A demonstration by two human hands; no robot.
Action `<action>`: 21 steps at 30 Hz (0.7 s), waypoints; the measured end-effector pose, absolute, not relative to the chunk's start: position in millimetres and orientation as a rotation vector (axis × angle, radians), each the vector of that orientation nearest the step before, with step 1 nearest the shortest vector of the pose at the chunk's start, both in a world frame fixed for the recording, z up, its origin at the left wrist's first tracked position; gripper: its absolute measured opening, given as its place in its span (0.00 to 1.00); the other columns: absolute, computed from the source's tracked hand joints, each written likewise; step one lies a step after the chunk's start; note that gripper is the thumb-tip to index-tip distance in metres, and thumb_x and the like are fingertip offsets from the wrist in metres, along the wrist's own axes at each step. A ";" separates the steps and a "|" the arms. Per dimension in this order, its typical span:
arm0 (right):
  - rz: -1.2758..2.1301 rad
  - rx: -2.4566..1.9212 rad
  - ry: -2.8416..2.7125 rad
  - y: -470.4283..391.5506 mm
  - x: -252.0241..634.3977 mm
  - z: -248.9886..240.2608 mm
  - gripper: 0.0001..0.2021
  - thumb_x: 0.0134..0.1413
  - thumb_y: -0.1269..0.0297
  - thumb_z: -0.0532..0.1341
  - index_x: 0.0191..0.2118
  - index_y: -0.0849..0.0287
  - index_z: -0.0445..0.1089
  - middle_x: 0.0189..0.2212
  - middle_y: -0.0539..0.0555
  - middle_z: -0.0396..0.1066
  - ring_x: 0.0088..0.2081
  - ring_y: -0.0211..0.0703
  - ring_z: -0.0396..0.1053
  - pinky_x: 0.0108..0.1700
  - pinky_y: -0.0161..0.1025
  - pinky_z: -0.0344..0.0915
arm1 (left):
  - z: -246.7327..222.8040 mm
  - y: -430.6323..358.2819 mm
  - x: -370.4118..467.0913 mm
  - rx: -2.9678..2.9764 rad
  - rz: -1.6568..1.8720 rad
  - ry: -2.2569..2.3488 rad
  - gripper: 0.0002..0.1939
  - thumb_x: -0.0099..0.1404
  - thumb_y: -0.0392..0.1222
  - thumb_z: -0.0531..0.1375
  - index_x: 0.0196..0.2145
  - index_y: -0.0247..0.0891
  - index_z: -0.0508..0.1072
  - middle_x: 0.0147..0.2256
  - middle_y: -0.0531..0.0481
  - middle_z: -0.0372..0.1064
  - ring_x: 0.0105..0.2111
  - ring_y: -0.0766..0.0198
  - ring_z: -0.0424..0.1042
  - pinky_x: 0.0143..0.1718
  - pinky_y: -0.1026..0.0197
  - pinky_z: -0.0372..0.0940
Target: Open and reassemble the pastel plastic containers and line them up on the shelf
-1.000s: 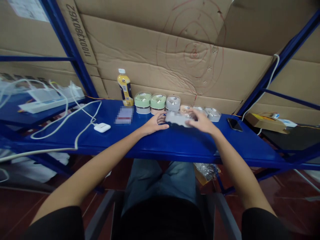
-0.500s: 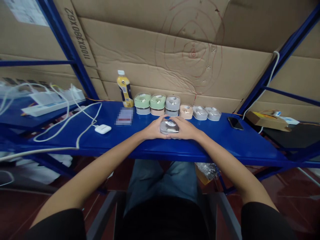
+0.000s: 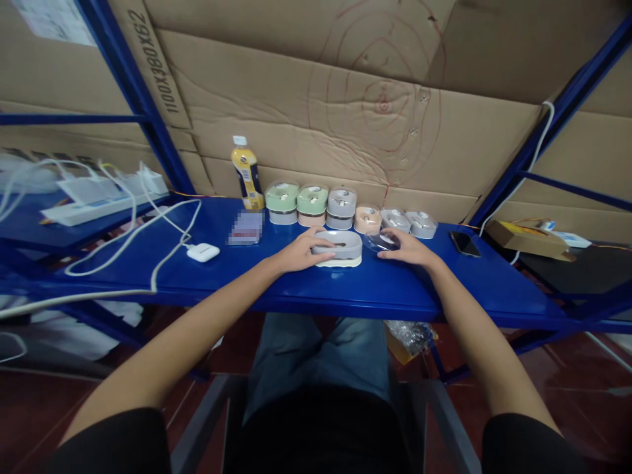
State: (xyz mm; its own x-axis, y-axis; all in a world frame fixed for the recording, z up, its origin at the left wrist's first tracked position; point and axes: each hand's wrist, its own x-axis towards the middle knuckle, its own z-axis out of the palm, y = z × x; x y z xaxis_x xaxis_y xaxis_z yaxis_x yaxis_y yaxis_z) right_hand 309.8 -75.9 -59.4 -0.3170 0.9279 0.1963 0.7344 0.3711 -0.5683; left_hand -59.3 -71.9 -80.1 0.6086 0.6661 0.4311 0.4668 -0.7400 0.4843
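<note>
A small grey oval box (image 3: 348, 247) with a whitish base stands uncovered on the blue tabletop in front of me. My left hand (image 3: 305, 252) grips its left end, thumb along the near side and fingers at the far side. To the right of the box, my right hand (image 3: 405, 247) holds a clear plastic lid (image 3: 376, 242) low over the table; whether the lid touches the surface I cannot tell. Behind them runs a row of similar lidded boxes in green (image 3: 312, 197), grey (image 3: 342, 203) and peach (image 3: 368, 220), some stacked in twos.
A yellow drink bottle (image 3: 247, 174) and a blurred-out card (image 3: 247, 227) are at the back left. Nearer lies a white earphone case (image 3: 203, 252) with a cable (image 3: 157, 270). A phone (image 3: 465, 243) rests on the right. Cardboard (image 3: 276, 99) walls the back.
The clear lid has come off the grey box. My right hand has moved right with it, while my left hand stays at the box's left end.
</note>
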 end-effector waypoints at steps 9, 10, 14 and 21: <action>0.495 -1.445 -2.230 -76.9 316.8 -59.4 0.42 0.44 0.54 0.81 0.66 0.56 0.73 0.65 0.62 0.75 0.64 0.62 0.74 0.70 0.61 0.66 | -88.1 -43.5 -107.6 2.432 0.921 1.236 0.39 0.65 0.78 0.60 0.50 0.39 0.84 0.56 0.36 0.71 0.60 0.39 0.73 0.69 0.35 0.64; 0.493 -1.457 -2.211 -77.7 315.2 -59.4 0.42 0.44 0.54 0.81 0.66 0.57 0.73 0.64 0.62 0.76 0.64 0.62 0.75 0.69 0.60 0.66 | -87.3 -44.3 -108.5 2.430 0.931 1.234 0.39 0.65 0.77 0.60 0.51 0.39 0.83 0.56 0.36 0.71 0.60 0.39 0.73 0.69 0.35 0.64; 0.456 -1.401 -2.099 -82.5 301.2 -55.8 0.41 0.48 0.50 0.79 0.67 0.58 0.73 0.64 0.64 0.76 0.63 0.62 0.76 0.67 0.60 0.70 | -81.2 -57.2 -93.3 2.475 1.021 1.076 0.36 0.69 0.71 0.62 0.59 0.39 0.78 0.61 0.37 0.72 0.63 0.42 0.71 0.71 0.39 0.62; 0.416 -1.048 -2.218 -77.2 246.3 -48.1 0.43 0.47 0.48 0.79 0.68 0.53 0.73 0.66 0.63 0.74 0.66 0.63 0.72 0.69 0.62 0.67 | -83.5 -73.0 -49.4 2.439 0.969 0.960 0.59 0.55 0.66 0.76 0.74 0.39 0.57 0.71 0.30 0.63 0.70 0.34 0.65 0.71 0.36 0.62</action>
